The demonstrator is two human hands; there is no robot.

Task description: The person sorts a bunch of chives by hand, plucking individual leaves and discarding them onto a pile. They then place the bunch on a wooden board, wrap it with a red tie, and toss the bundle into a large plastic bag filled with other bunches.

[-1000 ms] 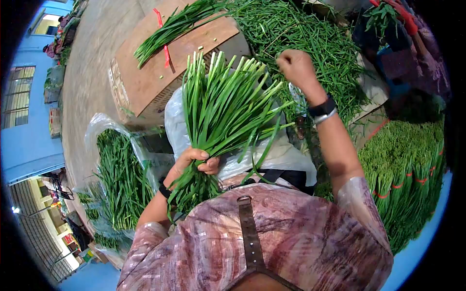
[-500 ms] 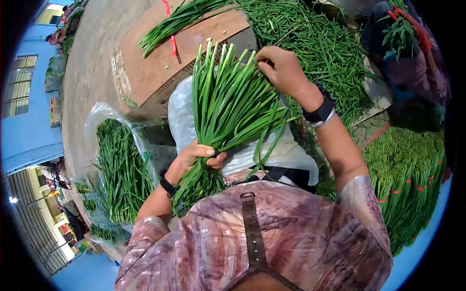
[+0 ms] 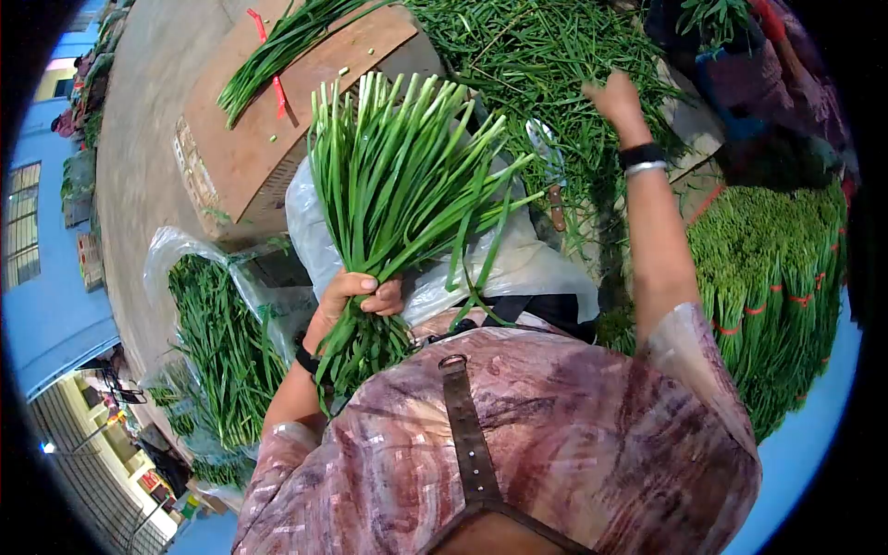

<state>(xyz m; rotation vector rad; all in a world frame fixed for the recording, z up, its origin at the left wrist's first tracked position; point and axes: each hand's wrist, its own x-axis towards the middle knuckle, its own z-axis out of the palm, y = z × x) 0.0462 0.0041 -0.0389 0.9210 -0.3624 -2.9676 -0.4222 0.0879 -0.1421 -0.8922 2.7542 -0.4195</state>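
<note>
Concrete floor at 10 o'clock; blue wall at 9, with barred window. Box at 11 o'clock, board-topped; on board, tied bunch with red tie, plus a few short cut pieces.

Item: bunch, long green leaves. Near centre, toward 11 o'clock, above plastic sheet over lap. Pale stem ends fanned toward 12, leaf tips gathered below toward 7.

Left grip: near centre, toward 9 o'clock; closed firmly round narrow part of bunch.

Right grip: between 1 and 2 o'clock, apart from bunch, over heap of loose greens. Blurred; opening and any contents impossible to tell. Watch and pale bangle at wrist.

Also: knife, brown-handled, just beside heap, between 1 and 2. Another person at 2, partly visible. Red-banded bundles, upright, at 3. Plastic bag of leafy greens, between 8 and 9.
</note>
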